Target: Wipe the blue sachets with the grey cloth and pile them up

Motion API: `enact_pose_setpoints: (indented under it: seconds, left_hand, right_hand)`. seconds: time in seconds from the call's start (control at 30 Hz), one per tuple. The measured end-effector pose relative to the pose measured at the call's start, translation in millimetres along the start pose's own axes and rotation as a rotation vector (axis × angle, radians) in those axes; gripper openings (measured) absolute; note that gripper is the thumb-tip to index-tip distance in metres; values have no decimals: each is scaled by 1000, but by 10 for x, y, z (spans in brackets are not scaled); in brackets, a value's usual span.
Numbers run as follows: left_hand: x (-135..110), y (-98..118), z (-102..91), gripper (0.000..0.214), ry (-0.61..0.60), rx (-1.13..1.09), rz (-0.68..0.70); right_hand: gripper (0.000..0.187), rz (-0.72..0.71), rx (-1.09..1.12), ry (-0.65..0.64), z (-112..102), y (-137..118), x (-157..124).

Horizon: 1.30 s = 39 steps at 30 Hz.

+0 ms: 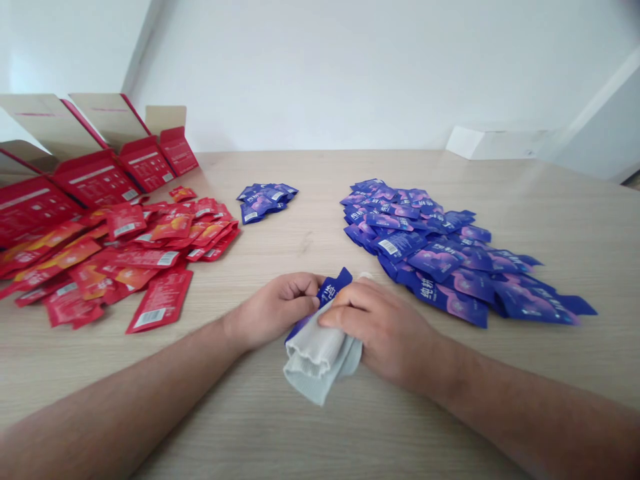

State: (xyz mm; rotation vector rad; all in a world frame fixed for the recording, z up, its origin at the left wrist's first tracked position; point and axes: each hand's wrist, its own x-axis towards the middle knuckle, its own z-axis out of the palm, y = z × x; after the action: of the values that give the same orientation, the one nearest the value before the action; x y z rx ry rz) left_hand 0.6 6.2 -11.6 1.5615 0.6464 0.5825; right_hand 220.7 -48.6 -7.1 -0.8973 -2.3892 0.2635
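both hands closed at desk [575, 220] centre: left hand [277, 312] pinches blue packet [332, 288], right hand [383, 330] grips grey cloth [317, 357] round it. looks mid-wipe. blue pile [450, 263] right, red pile [125, 260] left.

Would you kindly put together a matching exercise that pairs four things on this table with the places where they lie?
Things:
1. red sachets
2. small blue pile
3. large blue pile
4. grey cloth

Places:
A. right of centre on the table
B. in the right hand, against the blue sachet pinched by the left hand
C. on the left, in front of the open red cartons
D. far middle, between the other two piles

Pairs: 1-C, 2-D, 3-A, 4-B
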Motion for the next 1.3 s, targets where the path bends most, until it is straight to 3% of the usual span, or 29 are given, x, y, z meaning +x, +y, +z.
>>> enact_pose_setpoints:
  seconds: [0.2,0.33,0.5,0.67,0.83,1.0,1.13,1.3]
  left_hand:
    - [-5,80,49,14,-37,83,-17]
    - [-8,103,68,15,-76,95,-24]
    - [2,74,55,12,-70,99,-23]
    - [5,-54,6,21,53,-56,-63]
    - [7,-95,7,22,101,-109,-74]
    - [0,-76,16,21,235,-251,-161]
    - [12,-25,-11,21,327,-378,-147]
    - [35,-9,-71,20,383,-436,-105]
  right_hand:
    - [29,119,66,174,-29,135,1]
    - [30,67,60,100,-48,179,5]
    - [33,140,75,189,-38,195,11]
    - [23,19,30,36,85,-9,-28]
    - [16,-92,5,-128,113,-97,-56]
    - [23,39,128,-13,-34,57,-24]
    - [30,120,250,81,-127,130,33]
    - [19,309,400,146,-107,164,98]
